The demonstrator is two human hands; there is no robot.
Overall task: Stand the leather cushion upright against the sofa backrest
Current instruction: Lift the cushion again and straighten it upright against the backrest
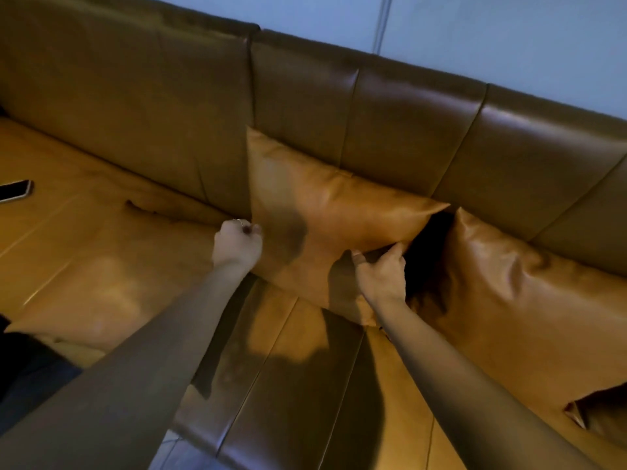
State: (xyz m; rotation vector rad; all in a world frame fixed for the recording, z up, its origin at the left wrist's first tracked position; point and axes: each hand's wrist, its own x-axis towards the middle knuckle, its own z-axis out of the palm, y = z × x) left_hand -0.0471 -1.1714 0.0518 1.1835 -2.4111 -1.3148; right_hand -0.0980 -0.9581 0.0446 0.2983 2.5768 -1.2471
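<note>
A tan leather cushion (325, 212) leans upright against the brown sofa backrest (390, 123), its lower edge on the seat. My left hand (237, 245) is closed on the cushion's left edge. On the right side, my right hand (383, 269) pinches the cushion's lower right edge, thumb on the front face. Both forearms reach in from the bottom of the view.
A second tan leather cushion (529, 300) slumps on the seat to the right, with a dark gap between the two. A phone (15, 191) lies on the seat at the far left. The sofa seat (101, 259) spreads left. A pale wall (475, 35) rises behind.
</note>
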